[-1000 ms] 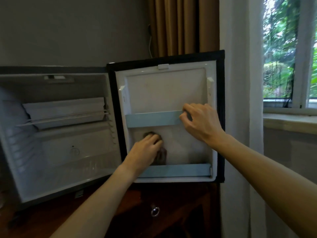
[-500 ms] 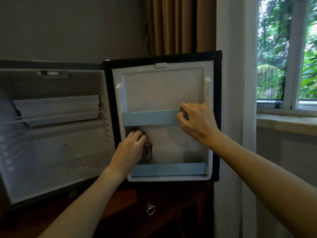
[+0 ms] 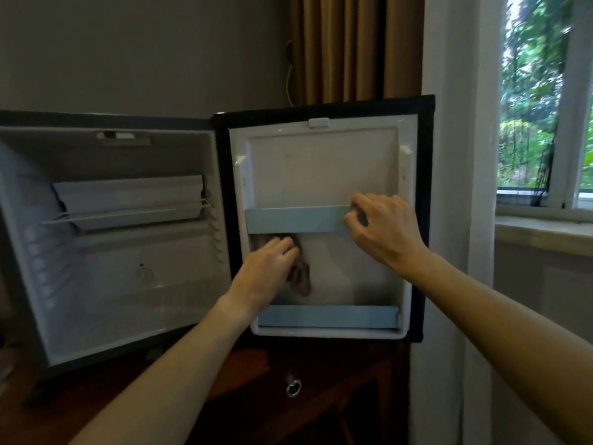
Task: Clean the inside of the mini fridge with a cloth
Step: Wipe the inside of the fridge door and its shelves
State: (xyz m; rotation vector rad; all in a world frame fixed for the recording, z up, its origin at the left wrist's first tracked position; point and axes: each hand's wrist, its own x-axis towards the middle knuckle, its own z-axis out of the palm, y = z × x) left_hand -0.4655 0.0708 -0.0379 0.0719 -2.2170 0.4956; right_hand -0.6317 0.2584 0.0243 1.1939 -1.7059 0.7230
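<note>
The mini fridge (image 3: pixel 106 319) stands open on the left, its white cavity holding a wire shelf (image 3: pixel 128 213). Its door (image 3: pixel 321 168) is swung open to the right, white liner facing me. My left hand (image 3: pixel 266 271) presses a dark brownish cloth (image 3: pixel 301 277) flat against the lower left of the door liner, just under the upper pale-blue rail (image 3: pixel 295 220). My right hand (image 3: pixel 382 229) grips the right end of that upper rail, fingers curled over it. A second pale-blue rail (image 3: pixel 330 316) runs along the door's bottom.
The fridge sits on a dark wooden cabinet (image 3: pixel 321 396) with a metal ring pull (image 3: pixel 293 387). A white sheer curtain (image 3: pixel 455 220) hangs right behind the door's edge, brown drapes (image 3: pixel 353 49) above. A window (image 3: pixel 545 107) and sill lie at the right.
My left hand has slid the cloth leftward and upward across the lower door liner, up to the upper rail. My right hand has kept its hold on the rail.
</note>
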